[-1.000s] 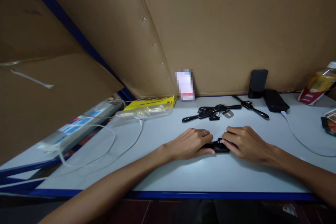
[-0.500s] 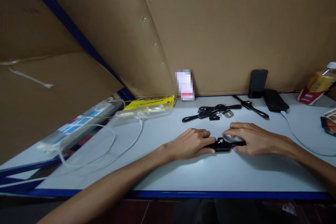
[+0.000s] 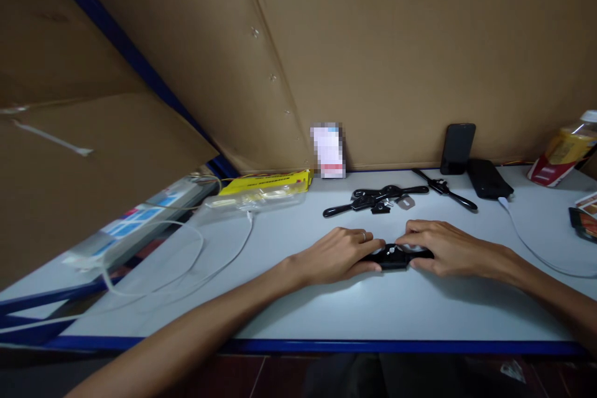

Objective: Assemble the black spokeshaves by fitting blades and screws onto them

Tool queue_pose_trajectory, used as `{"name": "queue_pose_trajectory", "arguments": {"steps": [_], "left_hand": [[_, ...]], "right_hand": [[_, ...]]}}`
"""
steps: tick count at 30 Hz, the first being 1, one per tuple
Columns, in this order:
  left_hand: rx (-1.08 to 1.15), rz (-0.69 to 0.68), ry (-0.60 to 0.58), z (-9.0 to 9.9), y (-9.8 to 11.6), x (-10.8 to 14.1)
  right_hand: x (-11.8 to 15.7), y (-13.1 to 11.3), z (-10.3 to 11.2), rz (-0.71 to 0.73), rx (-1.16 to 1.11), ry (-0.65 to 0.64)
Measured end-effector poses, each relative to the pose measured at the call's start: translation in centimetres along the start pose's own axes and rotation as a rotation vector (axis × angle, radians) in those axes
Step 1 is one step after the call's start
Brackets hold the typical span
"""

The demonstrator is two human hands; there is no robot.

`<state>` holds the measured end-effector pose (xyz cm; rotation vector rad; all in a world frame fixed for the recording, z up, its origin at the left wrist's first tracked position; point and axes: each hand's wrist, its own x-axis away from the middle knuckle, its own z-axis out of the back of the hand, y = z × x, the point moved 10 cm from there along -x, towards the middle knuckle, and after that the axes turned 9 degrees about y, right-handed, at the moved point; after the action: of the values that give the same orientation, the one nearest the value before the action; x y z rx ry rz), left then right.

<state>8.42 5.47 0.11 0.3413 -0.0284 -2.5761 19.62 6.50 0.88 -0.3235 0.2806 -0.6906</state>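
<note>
Nearest, above the bare near part of the desk (image 3: 373,314), a black two-handled tool (image 3: 394,257) lies crosswise between the two hands, its middle exposed. The left hand (image 3: 339,255) is closed on the left handle, thumb on the near side and fingers over the far side. The right hand (image 3: 443,250) is partly curled, thumb and fingers clamped about the right handle, with its forefinger reaching towards the small bright screws in the middle. Whether that fingertip touches them, and whether the tool rests fully on the desk, I cannot tell.

The step in hand looks like handling or adjusting this tool at its middle. A next move at the screws would call for a firm left grip, the tool kept level, and the right fingertips freed from the handle for fine work.

Farther off, past the hands, black handled tools (image 3: 368,200) lie crossed over one another, with a small black plate (image 3: 381,208) just beside their near side and a flat metal blade (image 3: 405,202) to the right. Another black tool (image 3: 443,188) lies slanted farther right, near a black pouch (image 3: 489,180). At the far edge, a dark phone (image 3: 458,149) leans upright against the cardboard wall (image 3: 396,50).
</note>
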Motion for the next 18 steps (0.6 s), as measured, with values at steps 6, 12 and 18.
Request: {"name": "queue_pose_trajectory", "arguments": {"steps": [6,12,18], "left_hand": [[0.02,-0.008,0.013,0.1,0.1,0.0],[0.007,0.011,0.002,-0.1,-0.2,0.1],[-0.04,-0.048,0.013,0.0,0.4,0.1]], "right_hand": [[0.0,-0.1,0.1,-0.022,-0.007,-0.007],[-0.2,-0.4,0.4,-0.043,-0.014,-0.005],[-0.2,-2.3,0.6,0.079,0.017,0.05]]}}
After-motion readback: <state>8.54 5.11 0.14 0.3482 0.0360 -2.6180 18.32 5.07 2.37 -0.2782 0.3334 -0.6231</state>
